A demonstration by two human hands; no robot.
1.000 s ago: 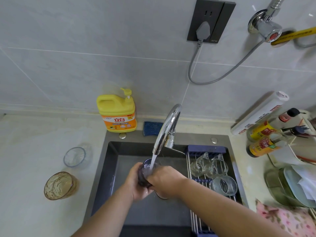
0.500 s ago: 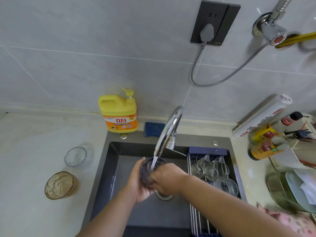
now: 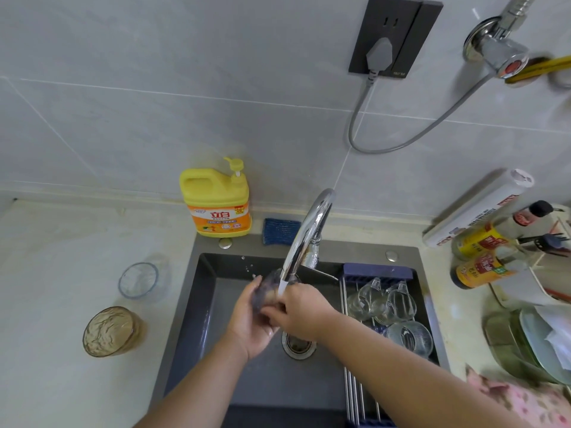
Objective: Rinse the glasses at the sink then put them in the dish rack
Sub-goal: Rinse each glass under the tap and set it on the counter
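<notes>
Over the dark sink [image 3: 197, 304], my left hand [image 3: 247, 322] grips a purple-tinted glass [image 3: 265, 291] that lies tilted under the running faucet [image 3: 306, 236]. My right hand [image 3: 299, 313] holds the glass from the right, fingers curled against it, with the stream falling on it. Three clear glasses [image 3: 383, 301] lie in the roll-up dish rack [image 3: 358, 393] across the sink's right side. On the counter to the left stand a clear glass [image 3: 139, 279] and an amber glass [image 3: 109, 330].
A yellow detergent jug [image 3: 216, 202] and a blue sponge [image 3: 281, 231] sit behind the sink. Sauce bottles [image 3: 482, 267], a white roll [image 3: 479, 205] and stacked dishes [image 3: 537, 344] crowd the right counter. A grey cable [image 3: 401, 143] hangs from the wall socket.
The glass has tipped from upright under the stream onto its side. Both hands have shifted slightly left around it, and water splashes off.
</notes>
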